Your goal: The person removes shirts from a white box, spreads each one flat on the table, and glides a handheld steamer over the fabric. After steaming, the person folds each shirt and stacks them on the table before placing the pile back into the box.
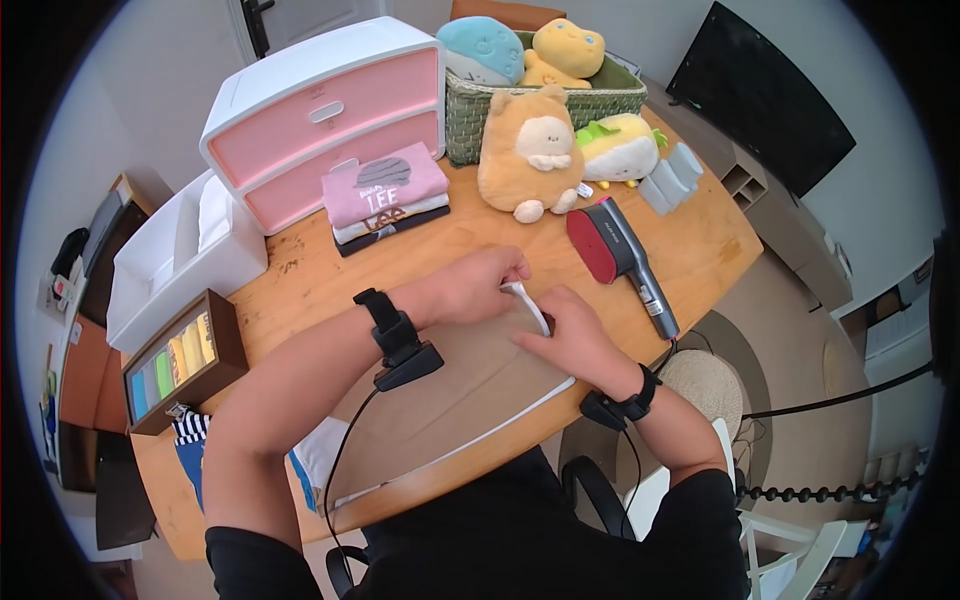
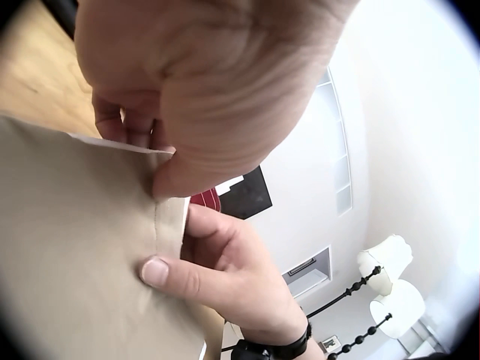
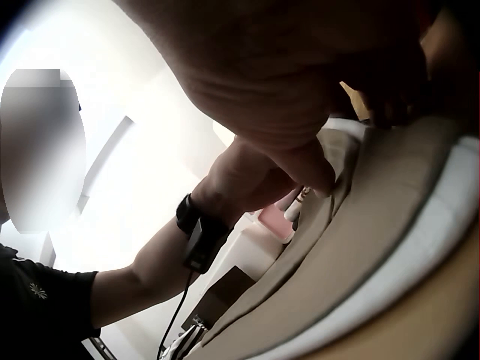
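Note:
A tan fabric piece with a white edge point(image 1: 450, 400) lies along the table's front edge, its far right corner lifted. At that corner my left hand point(image 1: 475, 287) pinches the white edge between thumb and fingers. My right hand point(image 1: 570, 330) grips the same edge just to the right, thumb on the tan side. In the left wrist view the left hand point(image 2: 195, 97) holds the top corner of the fabric point(image 2: 75, 225), and the right hand point(image 2: 240, 277) is below it. The right wrist view shows the fabric point(image 3: 360, 217) hanging in folds under the right hand point(image 3: 285, 82).
A red and grey handheld device point(image 1: 620, 255) with a cord lies right of the hands. Behind are folded shirts point(image 1: 387, 195), a pink drawer unit point(image 1: 330, 120), plush toys point(image 1: 530, 150) and a green basket point(image 1: 470, 125). At left stand a white bin point(image 1: 180, 260) and a brown box point(image 1: 235, 345).

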`<action>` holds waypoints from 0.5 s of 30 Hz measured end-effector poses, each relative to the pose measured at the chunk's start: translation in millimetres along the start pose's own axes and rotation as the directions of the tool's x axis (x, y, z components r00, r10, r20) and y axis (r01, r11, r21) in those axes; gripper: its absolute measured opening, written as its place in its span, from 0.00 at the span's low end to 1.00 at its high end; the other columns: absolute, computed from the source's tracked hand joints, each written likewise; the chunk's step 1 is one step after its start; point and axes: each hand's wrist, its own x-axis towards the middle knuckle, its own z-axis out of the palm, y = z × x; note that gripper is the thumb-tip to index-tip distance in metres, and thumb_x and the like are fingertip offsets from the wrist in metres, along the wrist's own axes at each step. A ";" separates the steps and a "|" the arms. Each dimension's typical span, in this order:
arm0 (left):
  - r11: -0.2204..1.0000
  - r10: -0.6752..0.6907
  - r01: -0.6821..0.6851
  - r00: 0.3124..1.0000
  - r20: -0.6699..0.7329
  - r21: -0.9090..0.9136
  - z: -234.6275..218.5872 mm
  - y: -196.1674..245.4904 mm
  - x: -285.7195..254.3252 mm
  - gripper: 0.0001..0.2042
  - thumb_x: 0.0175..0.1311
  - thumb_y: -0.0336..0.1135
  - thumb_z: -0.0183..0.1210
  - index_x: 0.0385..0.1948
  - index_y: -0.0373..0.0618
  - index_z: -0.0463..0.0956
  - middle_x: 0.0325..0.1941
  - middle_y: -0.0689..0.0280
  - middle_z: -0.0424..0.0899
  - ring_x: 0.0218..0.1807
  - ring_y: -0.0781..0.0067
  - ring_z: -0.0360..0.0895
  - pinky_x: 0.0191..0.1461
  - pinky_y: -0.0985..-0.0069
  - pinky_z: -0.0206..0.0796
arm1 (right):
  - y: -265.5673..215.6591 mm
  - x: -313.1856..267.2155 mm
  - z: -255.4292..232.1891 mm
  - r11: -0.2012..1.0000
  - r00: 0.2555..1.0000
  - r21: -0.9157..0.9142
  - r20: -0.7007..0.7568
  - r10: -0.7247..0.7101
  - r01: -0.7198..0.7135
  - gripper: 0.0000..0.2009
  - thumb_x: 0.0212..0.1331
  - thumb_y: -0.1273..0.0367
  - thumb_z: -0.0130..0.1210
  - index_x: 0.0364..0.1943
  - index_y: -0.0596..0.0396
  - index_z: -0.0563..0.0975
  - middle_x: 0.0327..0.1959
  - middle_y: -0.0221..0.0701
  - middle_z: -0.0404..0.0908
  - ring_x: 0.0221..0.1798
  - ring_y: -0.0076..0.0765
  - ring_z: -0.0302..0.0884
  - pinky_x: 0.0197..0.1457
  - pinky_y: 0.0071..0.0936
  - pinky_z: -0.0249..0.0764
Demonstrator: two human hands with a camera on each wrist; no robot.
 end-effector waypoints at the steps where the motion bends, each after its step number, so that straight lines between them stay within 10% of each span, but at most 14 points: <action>1: 1.000 0.007 -0.007 1.000 0.013 -0.007 -0.8 2.0 -2.4 0.14 0.66 0.26 0.64 0.52 0.39 0.79 0.46 0.59 0.85 0.49 0.68 0.83 0.55 0.69 0.76 | 2.0 -4.6 -0.5 1.000 1.000 0.026 -0.003 0.003 -0.003 0.20 0.57 0.59 0.74 0.42 0.61 0.81 0.41 0.43 0.81 0.45 0.50 0.80 0.50 0.43 0.77; 6: 0.990 0.065 -0.065 0.998 0.000 -0.127 -2.6 0.9 -18.8 0.13 0.63 0.24 0.64 0.50 0.40 0.82 0.43 0.60 0.86 0.47 0.69 0.83 0.53 0.69 0.76 | -5.5 -24.9 0.1 0.980 0.997 0.189 -0.011 0.071 -0.067 0.16 0.62 0.64 0.71 0.44 0.59 0.77 0.33 0.40 0.84 0.33 0.51 0.83 0.39 0.43 0.79; 15: 0.954 0.010 -0.051 0.990 -0.137 -0.294 -1.7 -26.1 -70.5 0.09 0.70 0.24 0.64 0.48 0.42 0.82 0.54 0.66 0.84 0.55 0.72 0.81 0.60 0.72 0.74 | -80.4 -33.9 15.4 0.971 0.997 -0.239 -0.068 -0.039 0.022 0.15 0.67 0.64 0.63 0.50 0.55 0.74 0.38 0.44 0.86 0.36 0.58 0.87 0.40 0.52 0.81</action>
